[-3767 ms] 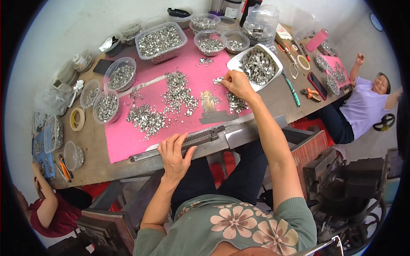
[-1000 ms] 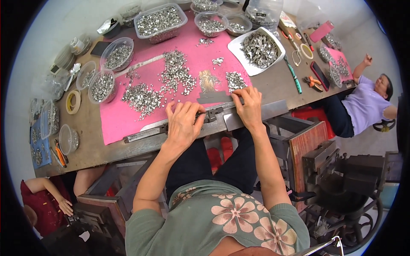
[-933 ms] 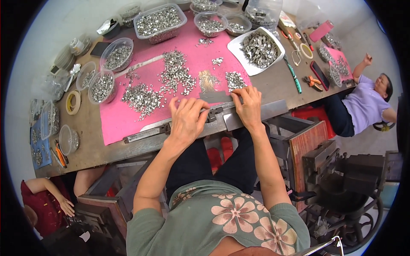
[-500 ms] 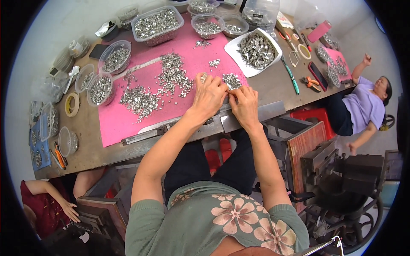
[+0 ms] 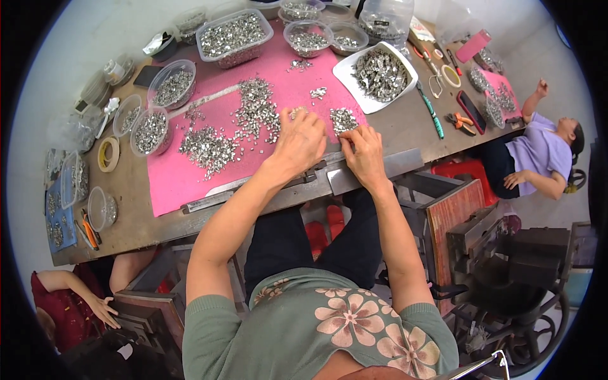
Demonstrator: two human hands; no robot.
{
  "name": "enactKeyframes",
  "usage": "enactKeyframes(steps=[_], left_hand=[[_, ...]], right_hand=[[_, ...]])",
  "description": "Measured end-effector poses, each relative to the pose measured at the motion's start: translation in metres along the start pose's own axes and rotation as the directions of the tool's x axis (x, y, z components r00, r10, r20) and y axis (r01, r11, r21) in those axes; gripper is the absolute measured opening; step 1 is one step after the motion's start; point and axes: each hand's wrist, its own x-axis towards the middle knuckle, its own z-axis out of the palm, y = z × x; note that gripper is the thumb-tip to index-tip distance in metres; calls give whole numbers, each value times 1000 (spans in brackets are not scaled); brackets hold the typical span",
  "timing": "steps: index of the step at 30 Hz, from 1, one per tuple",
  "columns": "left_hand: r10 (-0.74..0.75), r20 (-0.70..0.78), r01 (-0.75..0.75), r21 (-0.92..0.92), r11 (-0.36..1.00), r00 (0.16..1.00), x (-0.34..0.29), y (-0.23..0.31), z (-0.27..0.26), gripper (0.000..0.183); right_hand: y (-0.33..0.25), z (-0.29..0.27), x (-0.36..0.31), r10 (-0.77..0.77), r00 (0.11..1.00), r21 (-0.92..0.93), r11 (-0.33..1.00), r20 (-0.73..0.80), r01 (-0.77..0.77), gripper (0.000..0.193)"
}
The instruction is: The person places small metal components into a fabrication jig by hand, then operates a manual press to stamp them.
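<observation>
My left hand (image 5: 301, 137) is over the near right part of the pink mat (image 5: 166, 196), its fingers curled in; whatever they may hold is hidden. Thumb and fingers of my right hand (image 5: 363, 152) are pressed together above a metal bar fixture (image 5: 329, 168) along the table's near edge. Anything in that pinch is too small to make out. Just beyond the right fingertips lies a small pile of silvery metal pieces (image 5: 342, 119). Larger heaps of similar metal pieces (image 5: 209, 149) spread over the mat to the left of my hands.
Clear plastic tubs (image 5: 233, 38) of metal pieces line the far and left sides. At the right stand a white dish (image 5: 380, 79) of dark metal parts, a green-handled tool (image 5: 430, 111), pliers (image 5: 460, 123) and a phone (image 5: 471, 113). Another person (image 5: 538, 152) sits right; a second person's hand (image 5: 101, 310) shows lower left.
My left hand has moved left, away from my right hand, which stays almost in place. At right, the other person's lower arm has drawn in to the lap.
</observation>
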Motion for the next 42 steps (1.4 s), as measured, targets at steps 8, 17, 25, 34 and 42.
enactKeyframes(steps=[8,17,25,34,42], left_hand=[[-73,70,81,-120,989,995,-31,-9,-24,8],[6,104,12,-172,985,995,-32,-26,-24,9],[-84,90,101,-215,971,992,-39,-25,-32,11],[-90,6,90,-161,983,996,-49,-21,-41,12],[-239,-38,220,-268,938,970,-91,9,-63,10]], right_hand=[[-24,-6,-1,-64,998,126,990,-8,65,14],[-82,13,-17,-207,977,394,904,56,169,18],[-83,17,-15,-281,955,298,923,95,242,18],[-73,15,-16,-42,994,468,884,101,-10,19],[-71,12,-16,63,983,550,822,175,-151,17]])
